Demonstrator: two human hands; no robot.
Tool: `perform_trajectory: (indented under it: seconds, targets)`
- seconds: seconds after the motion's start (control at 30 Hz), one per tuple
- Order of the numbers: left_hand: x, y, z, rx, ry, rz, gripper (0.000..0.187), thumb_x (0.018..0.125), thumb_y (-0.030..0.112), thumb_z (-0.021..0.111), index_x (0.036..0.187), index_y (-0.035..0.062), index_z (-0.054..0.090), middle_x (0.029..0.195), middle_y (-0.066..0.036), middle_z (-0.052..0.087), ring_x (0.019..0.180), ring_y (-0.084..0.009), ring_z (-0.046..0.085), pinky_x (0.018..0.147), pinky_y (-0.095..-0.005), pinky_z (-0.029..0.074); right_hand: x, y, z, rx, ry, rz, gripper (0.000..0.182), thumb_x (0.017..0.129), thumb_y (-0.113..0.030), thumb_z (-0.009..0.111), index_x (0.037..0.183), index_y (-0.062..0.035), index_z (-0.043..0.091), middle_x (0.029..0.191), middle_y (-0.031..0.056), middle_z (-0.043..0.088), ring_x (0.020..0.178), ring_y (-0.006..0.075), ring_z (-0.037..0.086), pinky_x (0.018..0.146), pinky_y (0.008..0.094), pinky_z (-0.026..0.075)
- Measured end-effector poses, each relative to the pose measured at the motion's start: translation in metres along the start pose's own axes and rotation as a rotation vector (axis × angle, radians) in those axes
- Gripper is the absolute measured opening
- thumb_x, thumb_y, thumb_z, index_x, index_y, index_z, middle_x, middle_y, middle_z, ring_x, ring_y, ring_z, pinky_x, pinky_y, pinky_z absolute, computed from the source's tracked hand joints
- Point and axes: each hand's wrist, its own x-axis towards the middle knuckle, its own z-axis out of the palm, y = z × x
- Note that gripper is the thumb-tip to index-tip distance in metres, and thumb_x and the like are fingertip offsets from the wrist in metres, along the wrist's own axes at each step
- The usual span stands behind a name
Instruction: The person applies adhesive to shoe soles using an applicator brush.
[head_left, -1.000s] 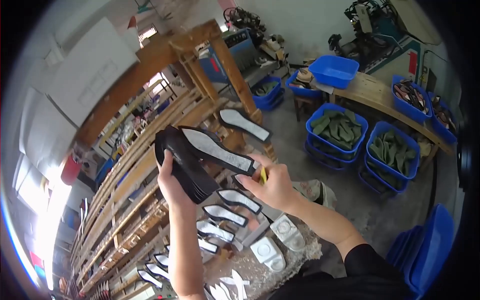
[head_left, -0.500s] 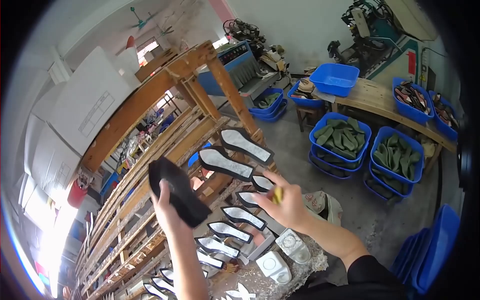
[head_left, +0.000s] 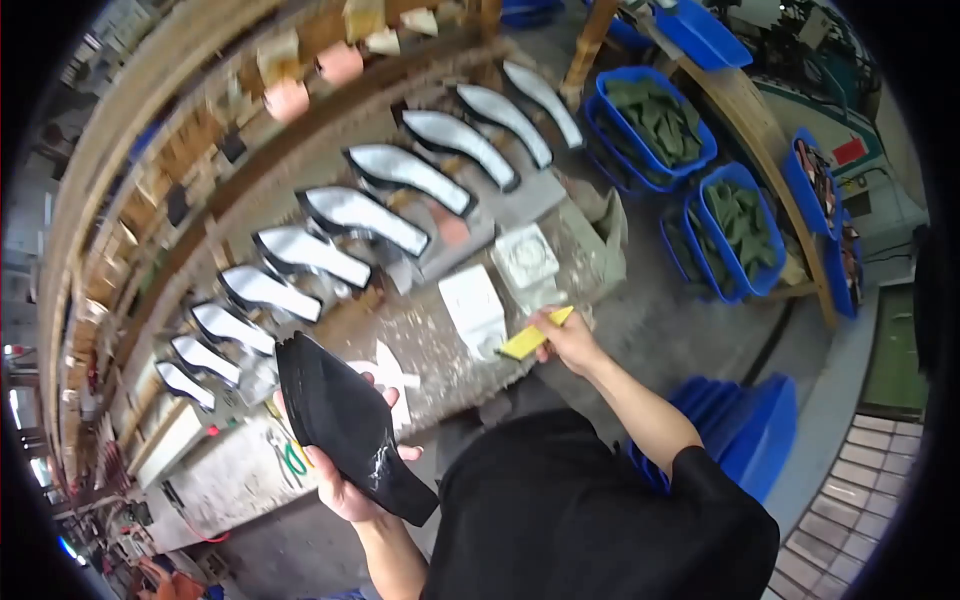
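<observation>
My left hand (head_left: 345, 490) grips a black shoe-shaped piece (head_left: 340, 415), wide at the top and narrow at the lower end, with a whitish smear near that end. Fingers wrap round it from beneath. In my right hand (head_left: 570, 340) is a flat yellow tool (head_left: 538, 333) with a dark edge, held over the bench's front edge. Close to it stand two white boxy containers, one nearer (head_left: 474, 308) and one farther (head_left: 526, 257). Behind them runs a slanting row of black-edged shoe soles (head_left: 365, 215) with white upper faces.
The worn workbench (head_left: 400, 335) carries white scraps (head_left: 392, 375) and green-handled scissors (head_left: 290, 460). A wooden rack (head_left: 225, 140) rises along the far side. To the right are blue tubs of green pieces (head_left: 740, 230), stacked blue tubs (head_left: 740, 440) and a wooden table (head_left: 745, 115).
The view has swung down towards the bench. The black piece now shows its broad face, lower and nearer my body. My right hand has moved back from the soles to the bench edge.
</observation>
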Motion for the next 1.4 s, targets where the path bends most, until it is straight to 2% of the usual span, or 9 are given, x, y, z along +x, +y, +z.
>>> perform_trajectory:
  seconds: [0.07,0.23,0.4,0.57,0.7,0.9,1.03,1.2,1.4]
  targets:
    - [-0.018,0.011,-0.029,0.0,0.029,-0.024,0.07,0.111,0.045,0.044,0.17,0.0336,0.008,0.166,-0.035,0.021,0.146,-0.0584,0.037,0.075,-0.0685,0.065,-0.001,0.032,-0.003,-0.028,0.072,0.047,0.013,0.102,-0.012,0.07,0.105,0.0006,0.072,0.089,0.0101,0.073,0.058,0.0108,0.061,0.052,0.0211,0.051]
    - [-0.055,0.026,-0.059,-0.074,0.198,-0.159,0.063,0.113,0.048,0.039,0.169,0.0401,0.011,0.167,-0.032,0.022,0.147,-0.0553,0.038,0.073,-0.0579,0.067,0.011,0.091,-0.01,-0.319,0.162,-0.004,0.017,0.101,-0.011,0.071,0.113,0.001,0.074,0.085,0.009,0.073,0.061,0.011,0.063,0.052,0.0216,0.051]
    - [-0.068,0.027,-0.068,-0.175,0.343,-0.112,0.076,0.107,0.03,0.053,0.169,0.042,0.01,0.165,-0.037,0.023,0.146,-0.0576,0.038,0.069,-0.0602,0.068,0.05,0.119,-0.009,-0.453,0.145,-0.089,0.022,0.101,-0.009,0.07,0.12,-0.0003,0.075,0.082,0.0075,0.072,0.063,0.0104,0.064,0.052,0.0221,0.049]
    - [-0.092,0.013,-0.081,-0.092,0.215,-0.063,0.097,0.089,0.011,0.061,0.171,0.0297,0.014,0.162,-0.038,0.03,0.145,-0.0564,0.041,0.062,-0.0438,0.066,0.05,0.116,-0.01,-0.58,0.053,0.055,0.022,0.101,-0.008,0.069,0.121,-0.0013,0.075,0.081,0.0066,0.071,0.064,0.0095,0.063,0.051,0.0213,0.047]
    - [-0.108,-0.006,-0.095,-0.127,0.489,-0.178,0.109,0.068,-0.001,0.058,0.169,0.0124,0.021,0.161,-0.036,0.036,0.145,-0.0536,0.044,0.064,-0.0348,0.063,0.059,0.124,-0.017,-0.488,0.05,0.03,0.021,0.101,-0.009,0.068,0.12,-0.0012,0.075,0.08,0.0057,0.07,0.064,0.0094,0.062,0.05,0.0209,0.045]
    - [-0.117,-0.046,-0.108,-0.088,0.516,-0.306,0.1,0.066,-0.002,0.054,0.163,0.0012,0.031,0.163,-0.031,0.036,0.15,-0.0504,0.038,0.082,-0.0347,0.062,-0.03,-0.006,0.029,0.001,-0.05,0.105,0.02,0.103,-0.007,0.064,0.118,0.0001,0.075,0.078,0.0048,0.069,0.064,0.0099,0.062,0.049,0.0207,0.044]
    - [-0.08,-0.08,-0.086,0.018,0.4,-0.316,0.091,0.064,-0.005,0.057,0.154,0.0004,0.046,0.145,-0.025,0.06,0.134,-0.0401,0.06,0.104,-0.0409,0.052,-0.085,-0.07,0.08,-0.259,-0.074,-0.322,0.019,0.1,0.0,0.062,0.113,0.0041,0.074,0.08,0.0088,0.073,0.058,0.012,0.061,0.052,0.0214,0.047]
    - [-0.044,-0.081,-0.029,0.086,0.257,-0.269,0.087,0.063,-0.007,0.058,0.149,0.0012,0.05,0.136,-0.017,0.067,0.124,-0.0308,0.065,0.113,-0.0385,0.045,-0.074,-0.073,0.108,-0.698,-0.4,-0.805,0.023,0.09,0.008,0.068,0.112,0.0052,0.074,0.088,0.0125,0.078,0.059,0.015,0.065,0.053,0.0226,0.05]
    - [-0.056,-0.057,-0.007,0.135,0.196,-0.195,0.088,0.062,-0.009,0.059,0.149,0.0026,0.051,0.136,-0.014,0.068,0.12,-0.0272,0.066,0.111,-0.0354,0.046,-0.092,-0.099,0.126,-0.831,-0.557,-1.223,0.03,0.082,0.011,0.073,0.11,0.004,0.076,0.1,0.0155,0.079,0.063,0.0158,0.067,0.057,0.0248,0.054]
